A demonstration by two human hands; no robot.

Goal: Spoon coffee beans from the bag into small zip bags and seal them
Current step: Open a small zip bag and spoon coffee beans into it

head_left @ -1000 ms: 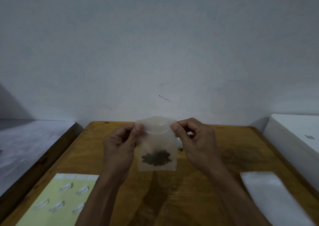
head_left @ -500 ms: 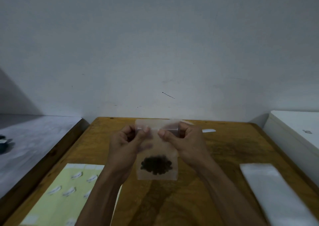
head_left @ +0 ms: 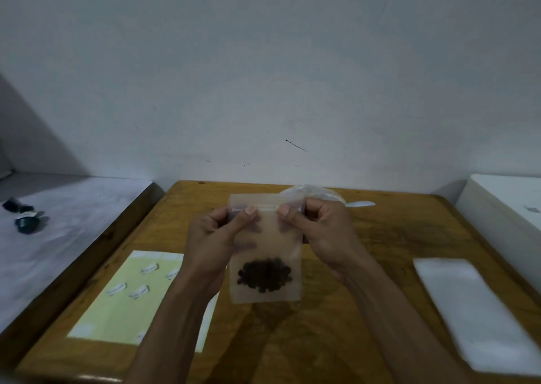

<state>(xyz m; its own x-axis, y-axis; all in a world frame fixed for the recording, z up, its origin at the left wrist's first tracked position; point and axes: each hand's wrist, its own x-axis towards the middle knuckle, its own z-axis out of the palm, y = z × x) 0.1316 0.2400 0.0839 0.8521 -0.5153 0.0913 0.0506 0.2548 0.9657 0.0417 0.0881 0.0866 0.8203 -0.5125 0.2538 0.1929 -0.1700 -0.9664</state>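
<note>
Both hands, left hand (head_left: 218,238) and right hand (head_left: 320,234), are pinching the zip strip of the small zip bag (head_left: 265,252), holding it upright above the surface (head_left: 366,310), coffee beans (head_left: 265,275) pooling at its bottom. Sealing is underway; next, thumbs likely need pressing along the strip.

2 hands, left hand (head_left: 216,237) and right hand (head_left: 325,234), 1 small zip bag (head_left: 265,254) of coffee beans (head_left: 265,275), 1 yellow label sheet (head_left: 128,298), 1 white stack of bags (head_left: 471,313), 1 wooden table (head_left: 380,237).
</note>
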